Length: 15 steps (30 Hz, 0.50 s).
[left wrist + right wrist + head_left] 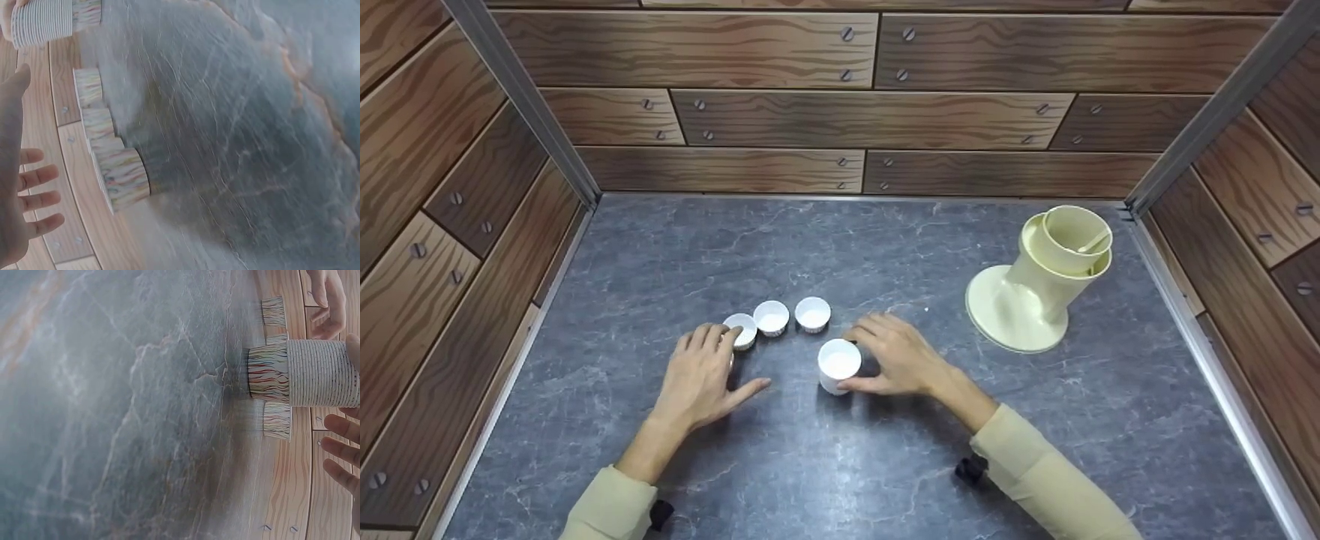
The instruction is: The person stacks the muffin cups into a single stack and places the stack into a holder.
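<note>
My right hand (896, 356) holds an upright stack of paper baking cups (839, 367) between thumb and fingers. In the right wrist view the nested rims of the stack (323, 374) rise above its bottom cup, which has wavy coloured stripes. Three single baking cups, a right one (813, 314), a middle one (771, 318) and a left one (742, 331), stand in a row beyond the hands. My left hand (697, 379) hovers over the row's left end, thumb spread and fingers relaxed. Its fingers partly hide another baking cup (128, 177).
At the back right stands a cream-coloured holder (1016, 311) with a round base and a slanted tube. A cream cup (1072, 232) sits in its mouth. Wood-patterned walls (780, 116) with metal edging enclose the dark marbled table (675, 247) on three sides.
</note>
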Each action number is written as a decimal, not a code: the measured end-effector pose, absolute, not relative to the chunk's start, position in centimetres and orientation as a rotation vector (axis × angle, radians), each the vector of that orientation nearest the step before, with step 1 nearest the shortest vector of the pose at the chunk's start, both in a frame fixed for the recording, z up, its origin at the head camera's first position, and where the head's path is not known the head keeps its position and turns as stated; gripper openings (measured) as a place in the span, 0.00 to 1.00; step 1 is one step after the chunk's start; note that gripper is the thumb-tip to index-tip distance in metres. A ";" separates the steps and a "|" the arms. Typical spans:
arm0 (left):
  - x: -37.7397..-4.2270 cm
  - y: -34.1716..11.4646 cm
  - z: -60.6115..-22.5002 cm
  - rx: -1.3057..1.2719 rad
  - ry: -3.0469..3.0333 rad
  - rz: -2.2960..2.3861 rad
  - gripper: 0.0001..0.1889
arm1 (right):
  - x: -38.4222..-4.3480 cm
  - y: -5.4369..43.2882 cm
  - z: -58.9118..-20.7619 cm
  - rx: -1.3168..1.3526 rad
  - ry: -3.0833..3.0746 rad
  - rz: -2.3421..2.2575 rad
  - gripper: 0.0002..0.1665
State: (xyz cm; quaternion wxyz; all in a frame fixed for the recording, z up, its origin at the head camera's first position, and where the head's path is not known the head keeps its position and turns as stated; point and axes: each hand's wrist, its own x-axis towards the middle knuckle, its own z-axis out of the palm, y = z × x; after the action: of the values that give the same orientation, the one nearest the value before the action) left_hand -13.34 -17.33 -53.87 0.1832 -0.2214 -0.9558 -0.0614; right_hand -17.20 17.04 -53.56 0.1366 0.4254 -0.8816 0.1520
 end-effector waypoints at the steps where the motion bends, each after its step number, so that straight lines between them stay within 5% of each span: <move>1: -13.3 -17.5 -53.9 -0.614 -2.699 -0.169 0.50 | -17.2 17.0 -53.6 1.231 -2.553 0.440 0.39; 15: -13.7 -19.3 -55.0 -0.446 -2.801 -0.197 0.57 | -17.1 17.0 -53.6 1.233 -2.559 0.481 0.39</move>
State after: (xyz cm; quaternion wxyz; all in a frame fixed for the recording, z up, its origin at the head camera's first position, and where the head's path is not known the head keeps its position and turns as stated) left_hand -13.68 -19.35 -55.00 0.1489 -0.1551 -0.9742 -0.0685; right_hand -17.14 16.99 -53.58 0.1299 0.4242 -0.8808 0.1656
